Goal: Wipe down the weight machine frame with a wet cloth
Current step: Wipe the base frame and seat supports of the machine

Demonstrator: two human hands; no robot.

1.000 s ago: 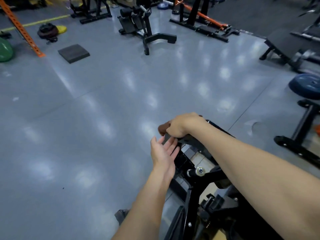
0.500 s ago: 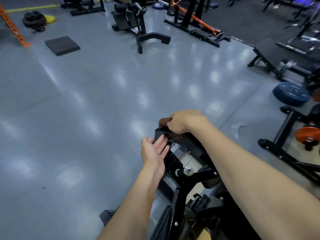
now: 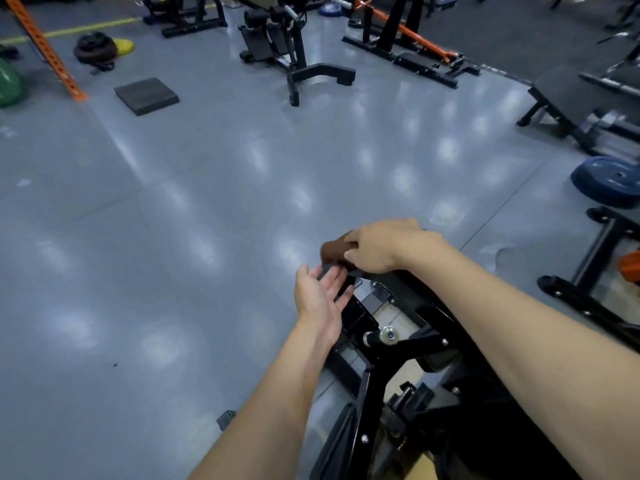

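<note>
A black weight machine frame [image 3: 398,372] fills the lower middle and right of the head view, with a silver-capped pin on it. My right hand [image 3: 379,249] is closed on a brown cloth [image 3: 333,251] and presses it on the far top end of the frame. My left hand [image 3: 320,299] hangs just below the cloth with the palm turned up and the fingers spread, holding nothing. Most of the cloth is hidden under my right hand.
Grey glossy floor stretches left and ahead. A blue weight plate [image 3: 607,181] and a black rack foot [image 3: 588,292] lie to the right. A dark floor mat [image 3: 147,95], an orange upright [image 3: 45,46], another black machine [image 3: 294,53] and a bench [image 3: 571,98] stand farther off.
The view has shifted back to the left. My right hand keeps the cloth on the frame's end and my left hand stays open beneath it.
</note>
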